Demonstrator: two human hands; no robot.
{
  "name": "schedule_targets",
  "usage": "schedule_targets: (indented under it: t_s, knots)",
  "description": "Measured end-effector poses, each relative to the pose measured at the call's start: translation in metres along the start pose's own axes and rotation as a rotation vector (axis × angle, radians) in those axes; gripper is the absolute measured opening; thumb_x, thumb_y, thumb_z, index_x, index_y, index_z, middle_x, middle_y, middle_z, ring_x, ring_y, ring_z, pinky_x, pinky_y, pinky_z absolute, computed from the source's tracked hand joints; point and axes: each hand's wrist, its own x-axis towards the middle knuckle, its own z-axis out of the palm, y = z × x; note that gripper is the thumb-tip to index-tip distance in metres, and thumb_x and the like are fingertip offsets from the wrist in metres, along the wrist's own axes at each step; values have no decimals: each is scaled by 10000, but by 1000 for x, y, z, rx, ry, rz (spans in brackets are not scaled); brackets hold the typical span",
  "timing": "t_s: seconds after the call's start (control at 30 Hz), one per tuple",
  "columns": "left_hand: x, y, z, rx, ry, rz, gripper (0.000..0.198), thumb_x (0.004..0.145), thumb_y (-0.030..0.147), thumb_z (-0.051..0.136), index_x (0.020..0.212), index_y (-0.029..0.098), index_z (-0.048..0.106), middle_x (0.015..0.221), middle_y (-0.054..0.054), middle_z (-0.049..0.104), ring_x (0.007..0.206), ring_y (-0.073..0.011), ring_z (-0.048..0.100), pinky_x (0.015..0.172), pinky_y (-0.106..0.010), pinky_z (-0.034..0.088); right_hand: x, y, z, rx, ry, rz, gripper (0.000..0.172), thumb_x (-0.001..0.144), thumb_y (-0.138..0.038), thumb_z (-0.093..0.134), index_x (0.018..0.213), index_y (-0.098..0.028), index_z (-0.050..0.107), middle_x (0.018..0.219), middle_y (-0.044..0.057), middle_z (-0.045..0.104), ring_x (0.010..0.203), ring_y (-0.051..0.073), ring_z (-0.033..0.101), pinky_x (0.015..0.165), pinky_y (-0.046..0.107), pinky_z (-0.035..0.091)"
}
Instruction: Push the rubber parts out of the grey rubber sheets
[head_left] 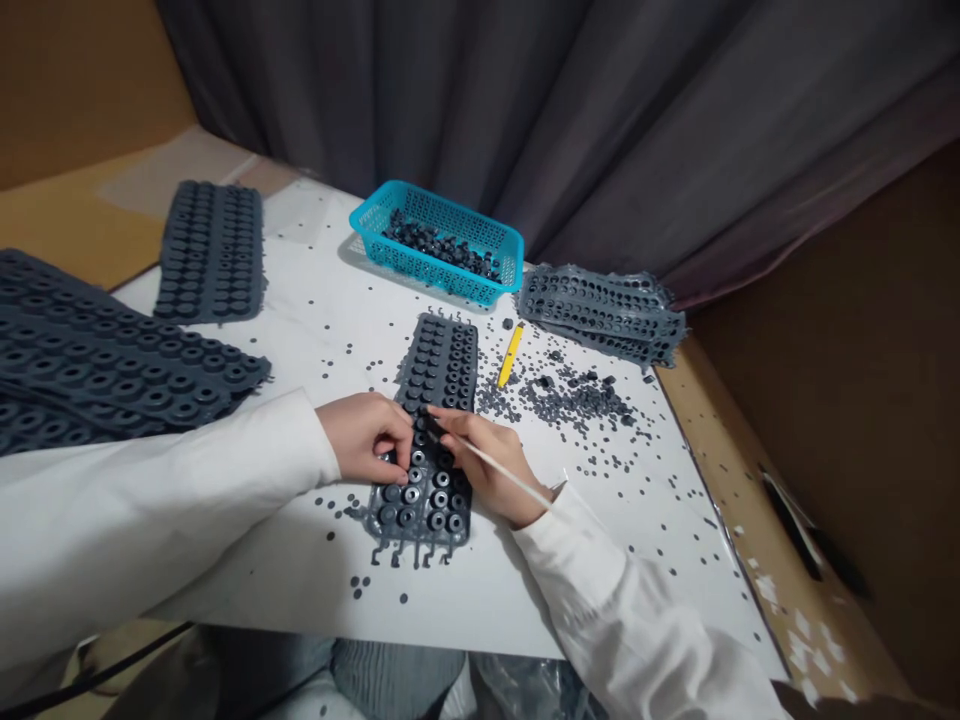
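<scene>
A dark grey rubber sheet [439, 375] moulded with rows of small rings lies in the middle of the white table cover [315, 310]. My left hand [367, 438] rests on the sheet's left edge with its fingers curled and pressed down on it. My right hand [487, 462] pinches a thin pale stick [504, 470], whose tip touches the sheet near its middle. Both arms wear white sleeves.
A turquoise basket [437, 240] holds loose dark rings at the back. More ringed sheets lie stacked at the left [112, 350] and far left [212, 250]; emptied sheets [604, 312] sit at the right. A yellow tool [511, 355] and scattered rubber bits [577, 395] lie nearby.
</scene>
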Motion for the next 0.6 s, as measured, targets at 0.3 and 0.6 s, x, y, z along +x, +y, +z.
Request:
schedule_targets:
  t_s: [0.3, 0.6]
  knots:
    - [-2, -1, 2, -9, 28, -11, 40, 665, 207, 705, 639, 181, 690, 518, 50, 437, 531, -98, 467, 538, -194, 344, 1, 0, -5, 101, -54, -23, 85, 908, -205, 479, 958, -191, 546, 1003, 101, 692, 1098, 187, 605, 837, 299, 547]
    - [0, 0, 1, -3, 7, -10, 38, 670, 192, 697, 640, 172, 687, 512, 50, 433, 539, -97, 485, 549, -190, 358, -1, 5, 1, -142, -146, -52, 229, 939, -223, 398, 1090, -162, 559, 1264, 146, 564, 1091, 183, 601, 855, 294, 553]
